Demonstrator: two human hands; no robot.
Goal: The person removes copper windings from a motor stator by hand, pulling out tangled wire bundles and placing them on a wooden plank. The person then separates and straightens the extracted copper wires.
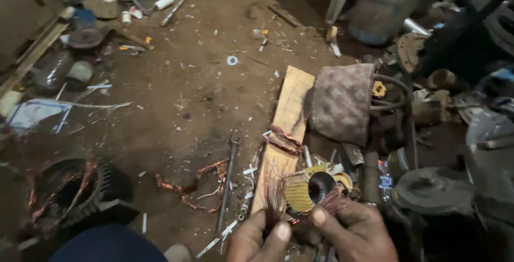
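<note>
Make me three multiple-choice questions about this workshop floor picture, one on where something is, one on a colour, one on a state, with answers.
1. Where does the wooden plank lie?
A. flat on the dirt floor
B. on a shelf
C. leaning upright against a wall

2. What colour is the wire bundle pinched in the left hand?
A. green
B. white
C. reddish copper

3. How are the hands?
A. both hanging free
B. both closed on wire strands
C. one resting on the plank

Answers: 1 A, the plank lies flat on the ground. 2 C, the strands shine coppery red. 3 B, the left hand and right hand each pinch fine strands.
</note>
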